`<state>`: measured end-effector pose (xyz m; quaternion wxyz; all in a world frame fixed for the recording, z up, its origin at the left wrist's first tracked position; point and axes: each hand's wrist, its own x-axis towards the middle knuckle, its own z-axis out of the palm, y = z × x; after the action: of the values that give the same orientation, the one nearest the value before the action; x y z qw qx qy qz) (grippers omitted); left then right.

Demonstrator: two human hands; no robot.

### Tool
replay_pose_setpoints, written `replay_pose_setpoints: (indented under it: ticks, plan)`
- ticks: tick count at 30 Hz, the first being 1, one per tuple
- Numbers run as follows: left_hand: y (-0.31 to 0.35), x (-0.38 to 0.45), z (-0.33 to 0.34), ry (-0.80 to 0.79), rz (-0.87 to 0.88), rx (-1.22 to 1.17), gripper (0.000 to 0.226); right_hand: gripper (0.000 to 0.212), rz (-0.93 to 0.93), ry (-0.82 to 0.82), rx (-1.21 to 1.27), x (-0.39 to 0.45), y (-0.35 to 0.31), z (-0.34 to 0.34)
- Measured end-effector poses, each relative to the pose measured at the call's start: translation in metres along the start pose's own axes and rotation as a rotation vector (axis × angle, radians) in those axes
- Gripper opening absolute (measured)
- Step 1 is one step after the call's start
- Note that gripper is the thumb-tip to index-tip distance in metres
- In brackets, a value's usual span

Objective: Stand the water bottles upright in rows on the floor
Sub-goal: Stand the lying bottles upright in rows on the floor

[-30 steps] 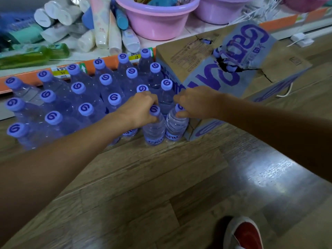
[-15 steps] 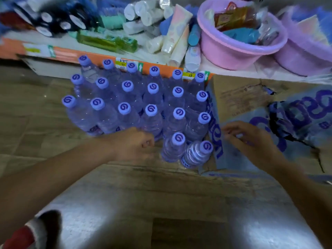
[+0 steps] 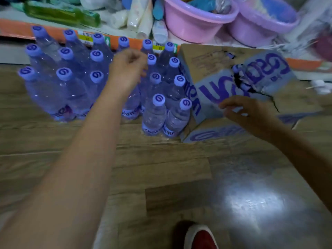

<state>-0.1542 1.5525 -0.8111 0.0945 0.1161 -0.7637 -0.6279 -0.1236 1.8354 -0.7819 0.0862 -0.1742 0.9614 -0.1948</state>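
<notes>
Several clear water bottles (image 3: 64, 90) with purple caps stand upright in rows on the wooden floor (image 3: 161, 168). Two more bottles (image 3: 154, 114) stand side by side at the front right, against a torn cardboard box (image 3: 212, 90). My left hand (image 3: 127, 71) hovers over the middle of the rows with loosely curled fingers and holds nothing; it hides some caps. My right hand (image 3: 249, 114) hangs over the box's near face, fingers relaxed and empty. More purple caps (image 3: 239, 69) show through the tear in the box.
Behind the bottles runs a low orange-edged shelf (image 3: 16, 27) with tubes, a green bottle (image 3: 62, 13), a pink basin (image 3: 194, 26) and a purple basin (image 3: 260, 27). My red shoe (image 3: 201, 238) is at the bottom edge.
Both hands have let go of the two front bottles, which stay standing. My left hand has risen over the rows; my right hand has moved right onto the box.
</notes>
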Motion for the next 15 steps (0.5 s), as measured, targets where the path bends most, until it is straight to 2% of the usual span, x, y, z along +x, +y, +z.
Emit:
replay_pose_setpoints:
  ticks: [2, 3, 5, 8, 10, 12, 14, 15]
  plan:
    - [-0.001, -0.012, 0.003, 0.14, -0.034, -0.194, 0.022, 0.017, -0.001, -0.09, -0.07, 0.004, -0.014, -0.007]
    - [-0.002, -0.021, 0.004, 0.121, -0.046, -0.181, 0.018, 0.017, -0.025, -0.112, -0.089, 0.01, -0.024, -0.011]
    - [-0.009, -0.036, 0.005, -0.017, -0.067, -0.026, 0.013, 0.019, -0.048, -0.11, -0.114, 0.025, -0.043, -0.014]
    - [-0.011, -0.039, -0.002, -0.09, -0.032, 0.164, 0.027, 0.026, -0.046, -0.106, -0.158, 0.049, -0.063, -0.009]
    - [-0.011, -0.032, -0.002, -0.138, 0.05, 0.303, 0.036, 0.034, -0.055, -0.162, -0.203, 0.065, -0.067, 0.012]
    - [-0.02, -0.029, 0.009, -0.28, 0.109, 0.572, 0.044, 0.043, -0.066, -0.213, -0.3, 0.074, -0.062, 0.046]
    - [-0.031, -0.033, 0.022, -0.363, 0.119, 0.764, 0.039, 0.049, -0.068, -0.189, -0.417, 0.073, -0.059, 0.077]
    - [-0.035, -0.039, 0.027, -0.343, 0.112, 0.81, 0.037, 0.05, -0.062, -0.148, -0.447, 0.067, -0.058, 0.086]
